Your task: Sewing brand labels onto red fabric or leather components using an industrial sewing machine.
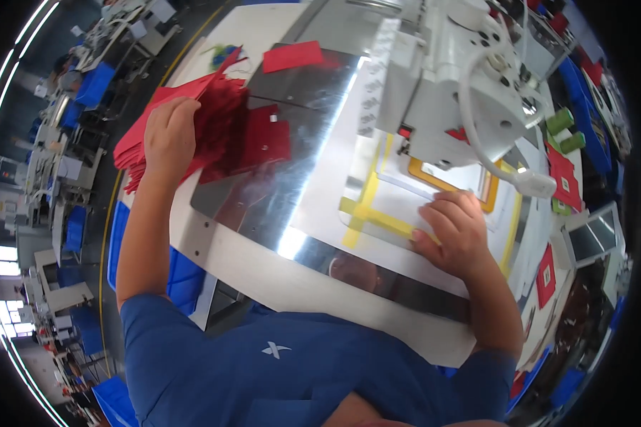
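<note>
A thick stack of red fabric pieces lies at the left of the work table. My left hand is on top of it, fingers curled together over a red piece near the far edge. At the right, my right hand rests on a clear, yellow-taped template, fingers bent and apart, with nothing visible in them. Just beyond those fingertips is a yellow-orange frame under the head of a white sewing machine. What lies beneath my right palm is hidden.
A single red piece lies on the shiny metal plate beyond the stack. Green thread spools stand at the right, near a tilted screen. A white cable loops down the machine. Blue bins sit below the table's left edge.
</note>
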Available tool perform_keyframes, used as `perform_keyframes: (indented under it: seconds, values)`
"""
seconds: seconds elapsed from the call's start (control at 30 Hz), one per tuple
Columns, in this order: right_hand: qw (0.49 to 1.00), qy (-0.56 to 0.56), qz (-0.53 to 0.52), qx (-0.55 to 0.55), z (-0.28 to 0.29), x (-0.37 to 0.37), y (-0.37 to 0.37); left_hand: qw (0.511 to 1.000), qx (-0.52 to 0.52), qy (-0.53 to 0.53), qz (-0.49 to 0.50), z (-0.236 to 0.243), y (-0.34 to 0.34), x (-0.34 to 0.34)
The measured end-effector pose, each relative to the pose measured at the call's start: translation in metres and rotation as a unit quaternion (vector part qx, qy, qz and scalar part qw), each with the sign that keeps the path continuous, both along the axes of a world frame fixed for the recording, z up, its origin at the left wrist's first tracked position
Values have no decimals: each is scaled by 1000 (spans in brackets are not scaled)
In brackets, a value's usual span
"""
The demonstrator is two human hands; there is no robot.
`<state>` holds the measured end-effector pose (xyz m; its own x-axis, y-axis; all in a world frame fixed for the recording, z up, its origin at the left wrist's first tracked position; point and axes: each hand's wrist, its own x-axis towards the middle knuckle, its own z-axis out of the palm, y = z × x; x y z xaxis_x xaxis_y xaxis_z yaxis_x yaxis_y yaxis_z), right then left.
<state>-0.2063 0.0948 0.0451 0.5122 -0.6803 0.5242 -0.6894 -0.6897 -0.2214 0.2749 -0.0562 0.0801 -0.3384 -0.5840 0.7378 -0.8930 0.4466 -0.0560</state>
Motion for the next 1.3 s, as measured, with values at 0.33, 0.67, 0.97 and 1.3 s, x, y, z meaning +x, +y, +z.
perform_keyframes:
  seconds: [0.33,0.67,0.97,1.3]
  values:
    - [991,92,36,95,0,20,23,918,238,-189,-256,-73,101,-156]
    - [982,148,-1,116,-19,38,10,885,378,-159,-219,-80,120,-163]
    - [973,179,-44,141,-22,18,8,886,378,-166,-213,-75,108,-167]
    - [954,216,-182,104,-22,-88,53,886,361,-190,-220,-79,74,-199]
